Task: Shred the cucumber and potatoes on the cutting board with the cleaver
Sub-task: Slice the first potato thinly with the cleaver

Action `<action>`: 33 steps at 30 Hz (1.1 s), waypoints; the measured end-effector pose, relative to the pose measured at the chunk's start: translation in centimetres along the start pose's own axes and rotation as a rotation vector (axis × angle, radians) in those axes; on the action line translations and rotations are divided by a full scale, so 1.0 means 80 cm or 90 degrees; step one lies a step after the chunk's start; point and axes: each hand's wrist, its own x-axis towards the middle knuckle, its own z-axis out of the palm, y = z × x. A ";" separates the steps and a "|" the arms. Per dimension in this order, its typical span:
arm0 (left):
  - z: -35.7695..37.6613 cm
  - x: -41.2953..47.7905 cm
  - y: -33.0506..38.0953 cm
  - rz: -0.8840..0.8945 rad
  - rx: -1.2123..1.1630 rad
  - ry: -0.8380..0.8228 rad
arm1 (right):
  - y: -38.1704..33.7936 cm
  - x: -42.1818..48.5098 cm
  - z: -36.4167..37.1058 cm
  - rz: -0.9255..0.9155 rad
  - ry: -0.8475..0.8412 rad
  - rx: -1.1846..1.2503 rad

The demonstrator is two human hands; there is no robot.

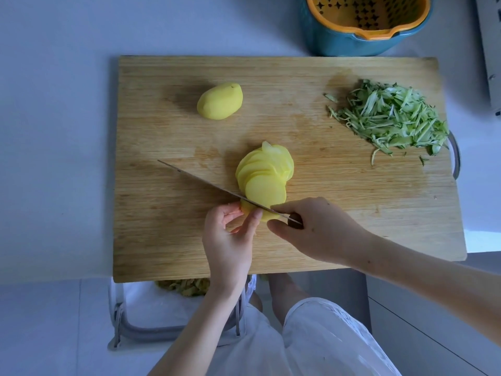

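A wooden cutting board (352,226) lies on the pale counter. Near its front middle, a fanned stack of thin potato slices (267,172) leans away from me. My right hand (317,229) grips the handle of the cleaver (206,183), whose blade runs edge-down to the upper left across the last potato end piece (248,207). My left hand (230,234) pinches that end piece with curled fingertips just behind the blade. A whole peeled potato (220,101) sits at the board's back left. A heap of shredded cucumber (390,118) lies at the back right.
A teal bowl with an orange strainer insert (366,20) stands behind the board. Below the counter's front edge hangs a lined bin (151,308) holding peels. A grey object (490,50) sits at the far right edge.
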 end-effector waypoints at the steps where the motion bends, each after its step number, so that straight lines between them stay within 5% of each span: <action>1: 0.000 0.001 -0.001 0.008 0.003 0.000 | -0.001 -0.007 -0.001 -0.003 0.024 -0.007; 5: 0.000 0.004 -0.006 0.029 -0.003 -0.002 | 0.001 -0.038 -0.012 -0.005 0.098 -0.020; 33: 0.005 0.004 -0.010 0.074 0.005 0.022 | -0.001 -0.053 -0.027 0.014 0.059 -0.099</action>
